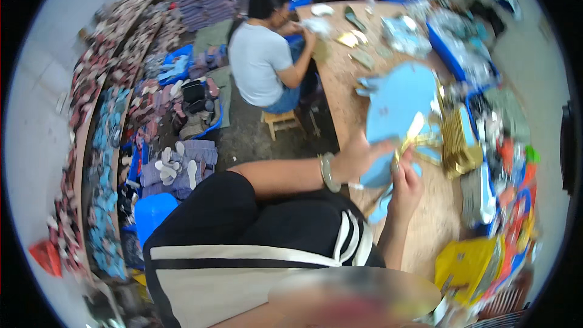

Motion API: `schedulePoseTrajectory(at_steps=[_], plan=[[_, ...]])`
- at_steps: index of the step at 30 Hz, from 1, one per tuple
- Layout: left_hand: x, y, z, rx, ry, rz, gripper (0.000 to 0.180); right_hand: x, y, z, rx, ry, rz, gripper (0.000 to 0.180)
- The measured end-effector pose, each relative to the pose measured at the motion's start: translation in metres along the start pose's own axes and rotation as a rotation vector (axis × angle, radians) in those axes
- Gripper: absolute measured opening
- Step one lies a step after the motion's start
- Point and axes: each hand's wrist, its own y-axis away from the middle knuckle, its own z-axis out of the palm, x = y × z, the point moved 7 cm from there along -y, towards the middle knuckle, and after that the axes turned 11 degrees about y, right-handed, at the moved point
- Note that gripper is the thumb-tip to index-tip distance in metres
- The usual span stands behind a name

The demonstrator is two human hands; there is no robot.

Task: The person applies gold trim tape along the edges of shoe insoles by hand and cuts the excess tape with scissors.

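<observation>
left hand [355, 159]: gripping the near edge of a light blue insole-shaped sheet [398, 106], which is lying over the wooden table [340, 79]
right hand [405, 185]: pinching a thin gold strip [408, 140] against the blue sheet's near edge
risk: the strip is looking loosely pinched and could be slipping askew; the gold stack [455, 140] just right of the sheet could be getting knocked
hard to see: blur is hiding the fingertips; the blue sheet is covering what lies beneath; a seated person [261, 54] beyond it is hiding their work

Black trousers [267, 218] with white stripes, pale bangle [328, 173] on left wrist
</observation>
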Motion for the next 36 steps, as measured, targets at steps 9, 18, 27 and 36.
schedulePoseTrajectory(at_steps=[9,18,27,36], plan=[[-0.079,-0.01,-0.012,0.138,0.456,-0.266,0.034,0.011,-0.038,0.001,0.02,0.023,0.12,0.018],[-0.055,-0.005,-0.009,0.218,0.531,-0.269,0.03,0.016,0.008,-0.009,0.111,-0.055,0.031,0.018],[-0.048,0.002,-0.017,0.134,0.34,-0.203,0.035,-0.001,0.018,0.002,0.07,0.155,-0.022,0.015],[0.028,-0.045,0.0,-0.321,-0.952,0.643,0.045,-0.016,-0.008,-0.026,0.065,0.749,-0.304,0.01]])
